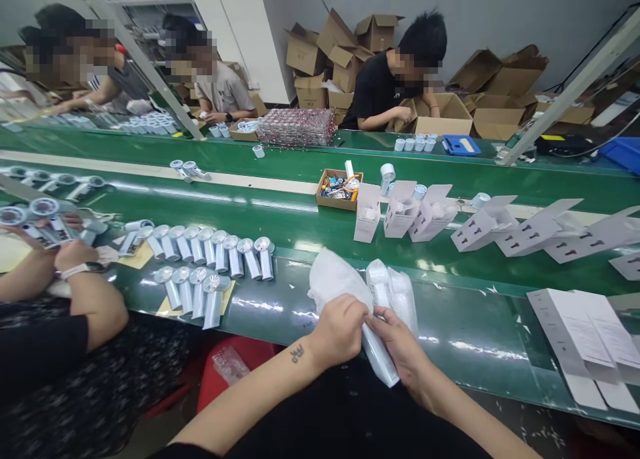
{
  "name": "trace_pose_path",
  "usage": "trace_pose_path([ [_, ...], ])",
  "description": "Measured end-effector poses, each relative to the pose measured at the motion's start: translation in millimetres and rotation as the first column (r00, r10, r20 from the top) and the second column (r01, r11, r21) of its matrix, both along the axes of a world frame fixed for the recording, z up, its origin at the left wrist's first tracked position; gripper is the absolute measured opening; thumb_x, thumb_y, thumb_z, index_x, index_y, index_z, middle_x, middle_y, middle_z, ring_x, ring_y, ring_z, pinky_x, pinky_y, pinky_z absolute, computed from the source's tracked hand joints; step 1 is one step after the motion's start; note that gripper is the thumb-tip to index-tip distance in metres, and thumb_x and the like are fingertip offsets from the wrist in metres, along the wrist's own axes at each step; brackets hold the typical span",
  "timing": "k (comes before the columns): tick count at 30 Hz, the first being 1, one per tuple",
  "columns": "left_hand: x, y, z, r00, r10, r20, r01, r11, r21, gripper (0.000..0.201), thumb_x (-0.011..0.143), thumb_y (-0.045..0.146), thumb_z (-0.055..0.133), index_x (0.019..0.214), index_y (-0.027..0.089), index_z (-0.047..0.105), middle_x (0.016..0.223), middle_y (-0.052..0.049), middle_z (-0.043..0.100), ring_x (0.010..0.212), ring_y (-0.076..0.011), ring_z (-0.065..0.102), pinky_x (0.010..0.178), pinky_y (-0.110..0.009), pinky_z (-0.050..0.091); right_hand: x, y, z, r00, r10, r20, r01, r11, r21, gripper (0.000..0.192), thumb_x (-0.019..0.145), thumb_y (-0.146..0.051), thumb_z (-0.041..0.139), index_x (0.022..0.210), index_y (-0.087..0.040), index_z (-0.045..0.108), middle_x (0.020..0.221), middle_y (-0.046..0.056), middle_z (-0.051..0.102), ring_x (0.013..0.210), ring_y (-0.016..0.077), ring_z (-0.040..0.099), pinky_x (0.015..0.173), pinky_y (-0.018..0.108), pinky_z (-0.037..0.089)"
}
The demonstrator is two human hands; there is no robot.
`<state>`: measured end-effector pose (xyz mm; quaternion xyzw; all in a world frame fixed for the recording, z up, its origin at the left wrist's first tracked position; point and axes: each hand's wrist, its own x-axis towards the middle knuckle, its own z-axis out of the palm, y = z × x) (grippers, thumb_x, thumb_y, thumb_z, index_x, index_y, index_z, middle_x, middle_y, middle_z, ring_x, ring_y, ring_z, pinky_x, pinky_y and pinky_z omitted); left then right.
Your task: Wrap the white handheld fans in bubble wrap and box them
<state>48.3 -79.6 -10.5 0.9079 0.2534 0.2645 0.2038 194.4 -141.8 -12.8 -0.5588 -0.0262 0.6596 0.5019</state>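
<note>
The surface (450, 326) is glossy dark green, and a cream stripe (280, 186) runs along its far lane. The bagged fan (383, 352) in the hands is white in clear plastic, the rows of fans (215, 249) pale grey-white, and the open cartons (400, 212) white. Beyond them stand a brown tray (339, 191), a blue tray (461, 145) and tan boxes (345, 52).

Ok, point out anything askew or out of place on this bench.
Small white scraps litter the green bench near its edge. One fan in the front row lies slanted against its neighbours. Otherwise both hands, left hand and right hand, hold a bagged fan normally.
</note>
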Motion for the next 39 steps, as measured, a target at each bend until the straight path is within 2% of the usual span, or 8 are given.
trace_pose_path([
  [6, 0.1, 4.8, 6.6, 0.955, -0.165, -0.247, 0.078, 0.942, -0.327, 0.017, 0.084, 0.017, 0.043, 0.087, 0.016, 0.06, 0.081, -0.007, 0.064, 0.075, -0.0193, 0.057, 0.071, -0.032, 0.046, 11.6, -0.3, -13.8, 0.996, 0.062, -0.067, -0.068, 0.993, -0.096, 0.038, 0.056, -0.041, 0.081, 0.075, -0.022, 0.054, 0.059, -0.005, 0.058, 0.053, 0.0143, 0.055, 0.052, 0.026, 0.043],
  [14, 9.4, -1.9, 2.7, 0.976, 0.094, -0.198, -0.214, 0.208, -0.954, 0.007, 0.076, 0.021, 0.054, 0.074, 0.016, 0.058, 0.057, 0.005, 0.049, 0.054, -0.01, 0.043, 0.056, -0.023, 0.035, 66.3, -41.6, -5.9, 0.93, 0.354, 0.094, -0.352, 0.935, -0.041, 0.044, 0.068, -0.057, 0.077, 0.097, -0.026, 0.064, 0.085, -0.002, 0.062, 0.076, 0.015, 0.058, 0.063, 0.027, 0.049],
  [21, 28.4, 8.6, 32.7, 0.985, 0.088, -0.145, -0.17, 0.463, -0.87, 0.01, 0.077, 0.018, 0.056, 0.073, 0.016, 0.065, 0.062, 0.004, 0.055, 0.062, -0.0118, 0.049, 0.062, -0.023, 0.038, 52.9, -43.2, -0.4, 0.94, 0.274, 0.206, -0.305, 0.942, 0.138, 0.039, 0.067, -0.048, 0.083, 0.085, -0.02, 0.063, 0.064, -0.003, 0.06, 0.059, 0.0107, 0.055, 0.056, 0.022, 0.044],
  [25, 22.7, -0.9, 55.7, 0.996, -0.085, 0.04, 0.074, 0.45, -0.89, 0.014, 0.081, 0.019, 0.055, 0.079, 0.015, 0.069, 0.069, 0.001, 0.062, 0.065, -0.011, 0.054, 0.063, -0.022, 0.043, 46.8, -22.1, -4.8, 0.98, -0.088, 0.18, 0.095, 0.995, -0.031, 0.048, 0.069, -0.066, 0.072, 0.088, -0.023, 0.061, 0.072, -0.001, 0.064, 0.066, 0.0162, 0.062, 0.062, 0.028, 0.051],
  [29, 17.7, 2.2, 54.8, 0.929, -0.304, 0.212, 0.311, 0.328, -0.892, 0.013, 0.082, 0.023, 0.061, 0.084, 0.017, 0.072, 0.081, -0.002, 0.071, 0.076, -0.0135, 0.064, 0.073, -0.023, 0.05, 22.8, -3.2, 0.8, 0.96, 0.172, -0.221, -0.187, 0.981, -0.046, 0.063, 0.068, -0.063, 0.072, 0.107, -0.015, 0.063, 0.089, 0.011, 0.072, 0.082, 0.0292, 0.07, 0.074, 0.041, 0.056],
  [32, -7.4, 45.9, 39.8, 0.983, -0.003, -0.181, -0.168, 0.355, -0.919, 0.016, 0.08, 0.032, 0.066, 0.081, 0.017, 0.073, 0.079, -0.004, 0.074, 0.077, -0.0172, 0.069, 0.072, -0.025, 0.052, 30.5, 1.0, 5.8, 0.979, 0.193, -0.069, -0.193, 0.981, 0.011, 0.081, 0.054, -0.041, 0.086, 0.124, -0.015, 0.055, 0.095, 0.012, 0.073, 0.078, 0.0305, 0.071, 0.073, 0.042, 0.057],
  [34, -39.1, 89.0, 27.7, 0.75, 0.449, -0.486, -0.643, 0.319, -0.696, 0.027, 0.086, 0.039, 0.058, 0.087, 0.016, 0.073, 0.091, -0.01, 0.075, 0.089, -0.0223, 0.069, 0.076, -0.028, 0.052, 59.9, 2.8, 1.7, 0.98, 0.085, 0.182, -0.091, 0.996, 0.022, 0.091, 0.054, -0.036, 0.085, 0.135, -0.021, 0.046, 0.101, 0.011, 0.073, 0.074, 0.0285, 0.071, 0.07, 0.042, 0.058],
  [39, -115.9, 169.1, -3.0, 0.491, 0.626, -0.606, -0.84, 0.157, -0.519, 0.03, 0.081, 0.039, 0.061, 0.089, 0.011, 0.069, 0.096, -0.023, 0.072, 0.108, -0.0356, 0.064, 0.078, -0.037, 0.049, 152.5, 6.3, -48.3, 0.699, -0.069, 0.711, 0.126, 0.992, -0.028, 0.088, 0.057, -0.041, 0.08, 0.134, -0.022, 0.043, 0.109, 0.012, 0.069, 0.088, 0.0304, 0.07, 0.075, 0.041, 0.058],
])
